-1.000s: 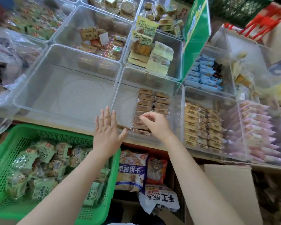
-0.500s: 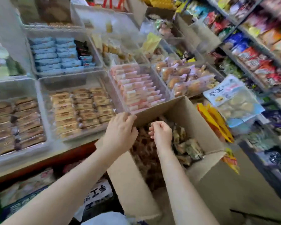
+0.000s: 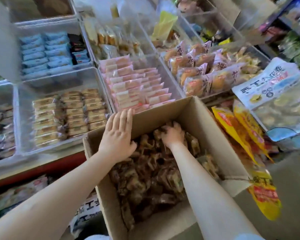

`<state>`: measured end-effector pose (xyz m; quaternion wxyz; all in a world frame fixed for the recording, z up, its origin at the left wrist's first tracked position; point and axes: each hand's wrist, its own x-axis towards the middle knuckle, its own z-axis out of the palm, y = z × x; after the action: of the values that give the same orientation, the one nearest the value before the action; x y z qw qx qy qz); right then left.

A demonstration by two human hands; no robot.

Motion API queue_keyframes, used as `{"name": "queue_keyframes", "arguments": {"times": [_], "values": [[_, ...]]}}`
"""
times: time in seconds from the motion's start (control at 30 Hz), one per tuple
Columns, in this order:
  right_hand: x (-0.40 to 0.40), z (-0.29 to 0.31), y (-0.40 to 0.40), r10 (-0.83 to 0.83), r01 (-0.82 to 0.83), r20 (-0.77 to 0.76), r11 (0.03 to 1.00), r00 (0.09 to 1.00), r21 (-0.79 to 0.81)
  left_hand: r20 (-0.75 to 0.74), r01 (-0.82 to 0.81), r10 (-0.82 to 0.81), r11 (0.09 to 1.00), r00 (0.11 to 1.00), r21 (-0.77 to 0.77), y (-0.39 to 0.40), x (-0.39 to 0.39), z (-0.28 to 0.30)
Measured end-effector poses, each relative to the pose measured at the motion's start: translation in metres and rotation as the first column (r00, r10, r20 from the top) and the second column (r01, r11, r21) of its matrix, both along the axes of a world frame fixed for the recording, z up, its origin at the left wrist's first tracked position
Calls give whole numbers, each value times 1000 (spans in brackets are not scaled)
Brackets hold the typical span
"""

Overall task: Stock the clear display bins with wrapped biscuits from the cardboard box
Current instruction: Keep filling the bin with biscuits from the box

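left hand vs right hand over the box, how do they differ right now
The left hand lies flat, fingers straight, over the near-left edge of the cardboard box; the right hand is deeper inside, fingers curled into the wrapped biscuits. The left holds nothing; the right seems to be gathering packets, though the grip is blurred. Both are bare and reach into the same box.

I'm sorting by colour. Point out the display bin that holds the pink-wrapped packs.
The clear bin directly behind the cardboard box's far wall. Its flat pink packs stand in rows; neighbouring bins hold brown, blue or bun-shaped packs.
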<state>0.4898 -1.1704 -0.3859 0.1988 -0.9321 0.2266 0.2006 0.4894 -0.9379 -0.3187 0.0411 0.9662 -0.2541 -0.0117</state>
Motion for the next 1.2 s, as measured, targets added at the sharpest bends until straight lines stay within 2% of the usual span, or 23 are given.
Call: {"name": "queue_keyframes", "arguments": {"times": [0.13, 0.27, 0.33, 0.4, 0.47, 0.53, 0.57, 0.6, 0.63, 0.67, 0.73, 0.8, 0.83, 0.9, 1.03, 1.07, 1.13, 1.17, 1.2], "values": [[3, -17, -10, 105, -110, -58, 990, 993, -90, 4, -7, 7, 1000, 1000, -7, -1, -3, -1], [0, -2, -6, 74, -65, 132, 995, 988, -76, 11, -12, 13, 999, 1000, -35, 0, -4, 1], [-4, 15, 3, -9, 5, 227, 1000, 974, 19, -17, -16, 15, 998, 1000, -56, 0, -5, 5], [-12, 37, 13, -160, 92, 297, 969, 941, 228, -84, -19, 11, 995, 996, -96, -1, -5, 10], [-21, 63, 25, -344, 170, 261, 838, 902, 518, -179, -33, 4, 986, 984, -161, 0, -4, 20], [-31, 92, 44, -491, 246, 70, 550, 868, 798, -297, -52, -36, 958, 954, -282, 4, -5, 37], [-35, 105, 54, -511, 267, -35, 389, 859, 882, -342, -68, -66, 927, 937, -368, 10, -8, 46], [-39, 117, 66, -500, 276, -112, 267, 859, 923, -371, -93, -95, 883, 924, -459, 16, -12, 54], [-42, 126, 78, -468, 273, -153, 200, 870, 941, -396, -135, -108, 833, 912, -537, 26, -17, 61], [-45, 135, 91, -424, 261, -164, 180, 891, 949, -432, -195, -104, 782, 896, -592, 40, -20, 66], [-47, 148, 119, -327, 215, -125, 256, 937, 942, -560, -402, -56, 637, 827, -658, 71, -24, 77], [-46, 158, 152, -240, 152, -59, 391, 969, 908, -689, -604, -40, 448, 724, -660, 109, -24, 87], [-44, 163, 171, -205, 125, -34, 448, 978, 885, -733, -664, -49, 387, 678, -640, 130, -24, 91], [-40, 172, 216, -154, 80, -1, 504, 988, 860, -782, -727, -53, 334, 621, -600, 176, -25, 93], [-26, 178, 315, 86, -170, 147, 559, 985, 812, -797, -752, 29, 352, 604, -557, 271, -31, 84], [-23, 178, 341, 149, -209, 151, 558, 977, 803, -801, -769, 49, 321, 596, -553, 295, -33, 81], [-14, 170, 391, 235, -277, 166, 605, 958, 747, -800, -809, 132, 157, 585, -566, 344, -35, 71], [-10, 163, 415, 254, -299, 173, 637, 952, 711, -763, -793, 231, 77, 603, -604, 372, -36, 62], [-5, 155, 439, 250, -296, 171, 657, 953, 694, -689, -757, 372, 61, 622, -650, 403, -38, 49]]}}
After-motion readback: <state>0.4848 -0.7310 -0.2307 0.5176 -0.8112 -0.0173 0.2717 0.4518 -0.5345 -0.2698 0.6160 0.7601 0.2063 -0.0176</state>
